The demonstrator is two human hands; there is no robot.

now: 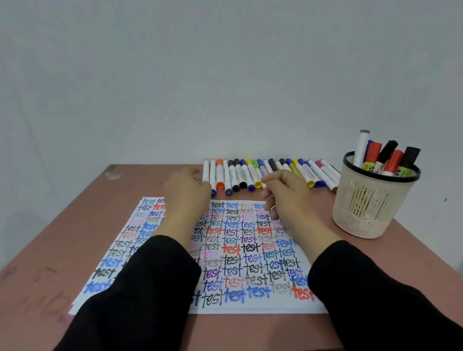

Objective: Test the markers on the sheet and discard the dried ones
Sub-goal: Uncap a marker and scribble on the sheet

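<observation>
A white sheet point(249, 261) covered with the word "test" in many colours lies on the table in front of me. Behind it a row of several markers point(241, 173) lies side by side with coloured caps. My left hand point(185, 194) hovers at the row's left end, its curled fingers against the leftmost white markers point(213, 171); a grip does not show. My right hand point(286, 198) hangs over the sheet's top right corner, fingers loosely curled, with nothing visible in it.
A cream mesh basket point(370, 209) with a black rim stands at the right and holds several upright markers point(385, 156). The brown table point(64, 232) ends close to a pale wall. Black sleeves cover both forearms.
</observation>
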